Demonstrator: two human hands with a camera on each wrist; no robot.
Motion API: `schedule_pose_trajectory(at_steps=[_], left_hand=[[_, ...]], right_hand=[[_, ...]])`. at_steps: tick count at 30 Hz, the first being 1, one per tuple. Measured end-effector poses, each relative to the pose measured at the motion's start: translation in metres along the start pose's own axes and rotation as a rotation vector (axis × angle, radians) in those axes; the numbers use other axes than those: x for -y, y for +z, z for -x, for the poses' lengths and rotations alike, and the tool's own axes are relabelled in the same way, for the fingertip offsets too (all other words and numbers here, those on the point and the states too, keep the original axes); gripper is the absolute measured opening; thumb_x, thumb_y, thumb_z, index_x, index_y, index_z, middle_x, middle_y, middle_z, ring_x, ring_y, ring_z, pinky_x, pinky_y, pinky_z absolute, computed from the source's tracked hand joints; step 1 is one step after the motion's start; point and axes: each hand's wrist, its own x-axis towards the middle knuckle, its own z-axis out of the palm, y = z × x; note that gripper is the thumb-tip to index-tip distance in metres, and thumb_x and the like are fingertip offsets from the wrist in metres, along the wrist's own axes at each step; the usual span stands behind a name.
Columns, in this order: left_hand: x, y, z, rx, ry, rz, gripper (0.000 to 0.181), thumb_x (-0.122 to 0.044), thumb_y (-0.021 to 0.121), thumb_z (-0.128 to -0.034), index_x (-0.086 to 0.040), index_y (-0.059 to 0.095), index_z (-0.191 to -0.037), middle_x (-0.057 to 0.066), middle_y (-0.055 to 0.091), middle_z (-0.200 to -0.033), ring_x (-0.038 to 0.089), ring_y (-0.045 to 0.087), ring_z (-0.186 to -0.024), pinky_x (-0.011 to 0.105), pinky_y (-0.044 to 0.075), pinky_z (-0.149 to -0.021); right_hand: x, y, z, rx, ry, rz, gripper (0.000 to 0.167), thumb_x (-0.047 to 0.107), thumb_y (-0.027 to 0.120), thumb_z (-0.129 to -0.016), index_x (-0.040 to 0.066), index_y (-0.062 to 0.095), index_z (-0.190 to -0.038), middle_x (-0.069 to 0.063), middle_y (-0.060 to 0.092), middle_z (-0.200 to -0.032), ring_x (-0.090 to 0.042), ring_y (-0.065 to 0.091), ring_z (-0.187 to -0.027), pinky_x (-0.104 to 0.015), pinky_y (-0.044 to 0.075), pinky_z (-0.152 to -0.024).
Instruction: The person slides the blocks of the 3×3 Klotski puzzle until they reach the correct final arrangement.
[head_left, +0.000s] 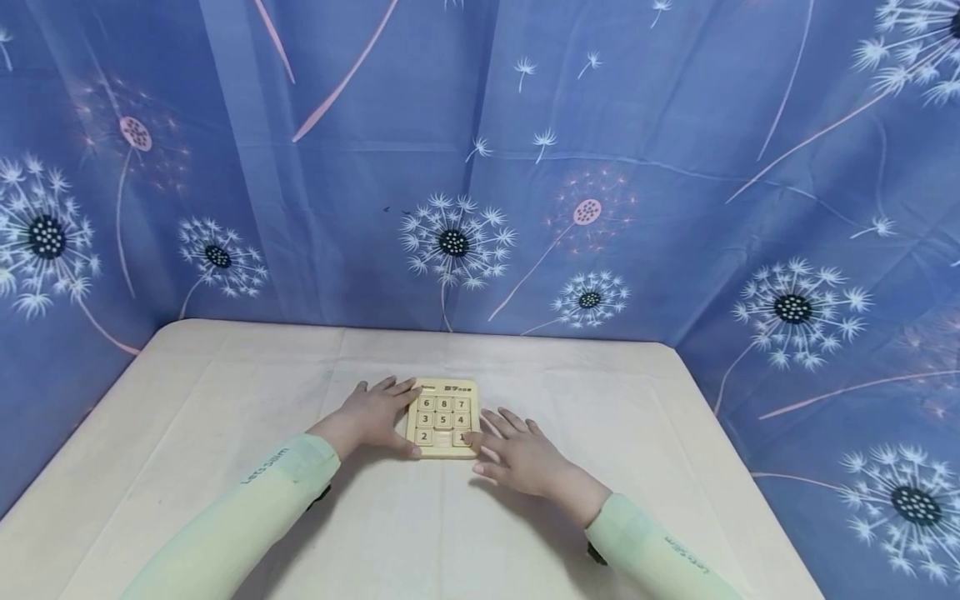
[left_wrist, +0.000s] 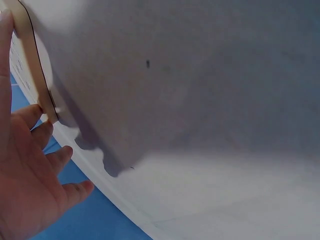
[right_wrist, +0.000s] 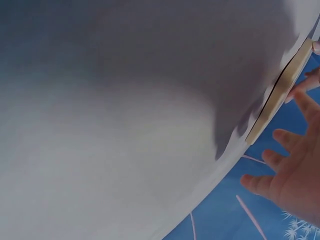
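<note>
Eight readable tiles (head_left: 443, 420), head view only

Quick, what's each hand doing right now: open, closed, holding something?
Left hand: holding the number puzzle by its left side.
Right hand: open, reaching onto the 1 tile, gripping nothing.

Cream table (head_left: 450, 533), faintly creased; number-tile board (head_left: 443, 438) on it.

Two bare hands (head_left: 377, 416) (head_left: 522, 457), two pale green sleeves (head_left: 232, 512), one rectangular yellow board (head_left: 443, 437), eight square yellow numbered tiles (head_left: 443, 420), one cream table (head_left: 622, 400).
</note>
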Motion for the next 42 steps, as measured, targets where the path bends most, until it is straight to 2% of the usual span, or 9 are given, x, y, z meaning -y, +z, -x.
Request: schedule_pose_trajectory(at_steps=[12, 21, 33, 42], left_hand=[[0.000, 0.003, 0.001, -0.006, 0.019, 0.014, 0.111, -0.069, 0.080, -0.0735, -0.011, 0.039, -0.158, 0.009, 0.030, -0.170, 0.042, 0.026, -0.157, 0.075, 0.023, -0.121], [-0.001, 0.001, 0.000, -0.003, 0.019, 0.007, 0.112, -0.070, 0.079, -0.0734, -0.012, 0.038, -0.159, 0.008, 0.028, -0.171, 0.042, 0.025, -0.157, 0.075, 0.022, -0.122], [0.000, 0.001, 0.000, -0.003, 0.015, 0.001, 0.111, -0.069, 0.080, -0.0734, -0.011, 0.039, -0.159, 0.008, 0.029, -0.170, 0.042, 0.027, -0.157, 0.075, 0.023, -0.121], [0.000, 0.000, -0.001, -0.006, 0.010, 0.002, 0.110, -0.069, 0.080, -0.0738, -0.011, 0.039, -0.158, 0.008, 0.030, -0.170, 0.042, 0.027, -0.157, 0.075, 0.023, -0.121]], right_hand=[[0.018, 0.011, -0.012, -0.001, -0.050, 0.043, 0.054, 0.054, 0.052, -0.102, 0.032, 0.051, -0.151, -0.011, 0.032, -0.169, -0.043, 0.028, -0.156, -0.077, 0.028, -0.118], [0.032, 0.013, -0.022, 0.019, -0.026, 0.073, 0.057, 0.058, 0.050, -0.102, 0.034, 0.048, -0.153, -0.006, 0.031, -0.170, -0.037, 0.026, -0.158, -0.072, 0.026, -0.122], [0.035, 0.012, -0.027, 0.028, -0.011, 0.131, 0.056, 0.058, 0.050, -0.101, 0.037, 0.048, -0.153, -0.006, 0.031, -0.170, -0.036, 0.026, -0.159, -0.071, 0.025, -0.123], [0.031, 0.011, -0.024, 0.033, 0.009, 0.116, 0.056, 0.059, 0.051, -0.101, 0.039, 0.048, -0.152, -0.006, 0.031, -0.170, -0.036, 0.025, -0.159, -0.071, 0.023, -0.124]])
